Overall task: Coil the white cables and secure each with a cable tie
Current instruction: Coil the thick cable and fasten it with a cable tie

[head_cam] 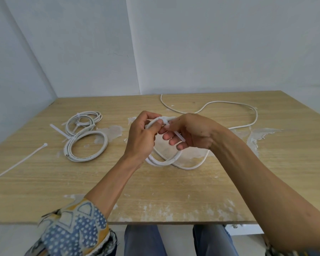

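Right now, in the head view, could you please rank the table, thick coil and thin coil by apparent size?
1. table
2. thick coil
3. thin coil, slightly smaller; it lies farther away, so real size is unsure.

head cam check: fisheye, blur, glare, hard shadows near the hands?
Head view: strong wide-angle warp, table edges splay, wall lines lean; soft even light, no glare, faint shadows; left hand and right hand sharp; white cable tie blends into the white cable.
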